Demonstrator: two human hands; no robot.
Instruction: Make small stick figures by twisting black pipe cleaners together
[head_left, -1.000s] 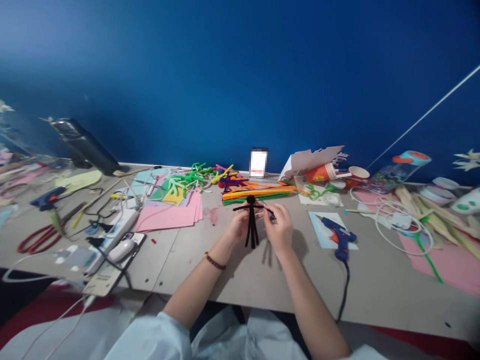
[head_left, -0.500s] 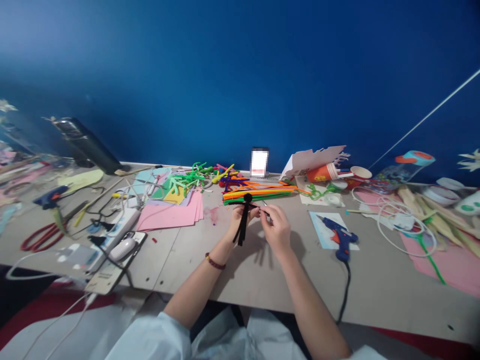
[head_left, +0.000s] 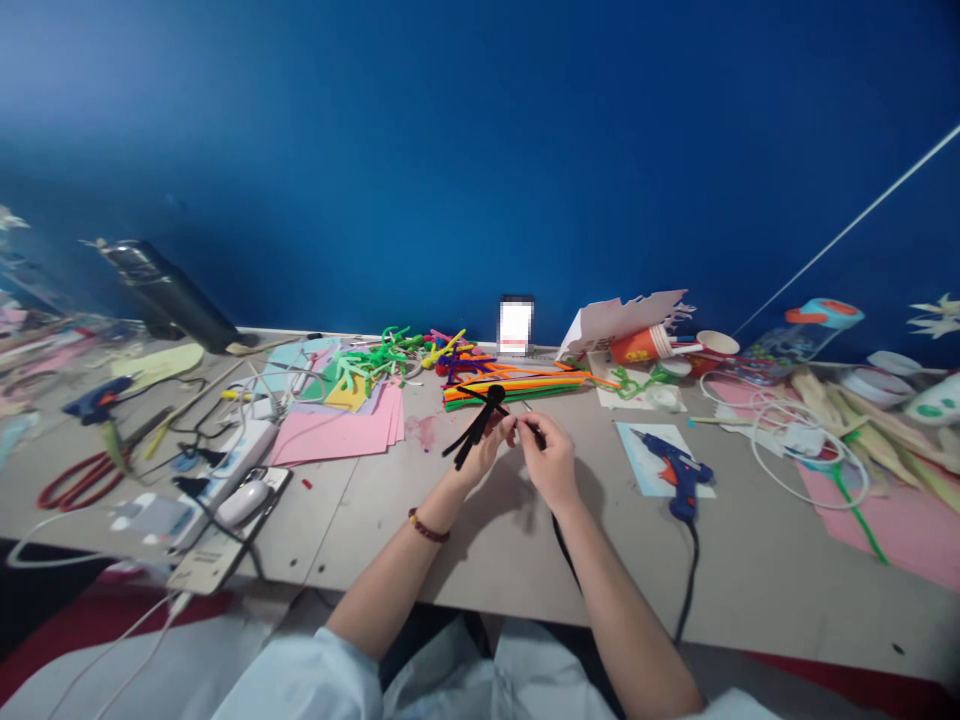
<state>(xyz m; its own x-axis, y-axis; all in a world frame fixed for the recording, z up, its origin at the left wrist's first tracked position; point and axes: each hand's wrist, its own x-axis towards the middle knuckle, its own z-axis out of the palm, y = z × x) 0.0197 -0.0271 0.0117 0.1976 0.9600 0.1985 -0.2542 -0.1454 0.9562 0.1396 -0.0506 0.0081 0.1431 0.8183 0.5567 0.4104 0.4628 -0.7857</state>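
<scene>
A black stick figure (head_left: pixel 495 397) of what look like pipe cleaners, with a round head and long legs, tilts in front of my left hand (head_left: pixel 484 456). The left fingers are closed on it, partly hidden behind the figure. My right hand (head_left: pixel 552 462) pinches a thin black strand at the figure's right side, and the fingertips of both hands nearly meet. A black length (head_left: pixel 566 553) shows beside my right wrist; whether it joins the strand I cannot tell. Just beyond the hands lies a bundle of orange, yellow and green pipe cleaners (head_left: pixel 525 389).
To the right, a blue glue gun (head_left: pixel 679 472) rests on a light blue card. Pink paper (head_left: pixel 337 430), a power strip (head_left: pixel 232 470), red-handled scissors (head_left: pixel 82 478) and a phone (head_left: pixel 217 555) lie left. Orange paper cups (head_left: pixel 641 345) and a lit screen (head_left: pixel 516 327) stand at the back.
The black figure has tilted, its legs swinging to the left. A black length has come into view by my right wrist. Both hands stay in nearly the same place.
</scene>
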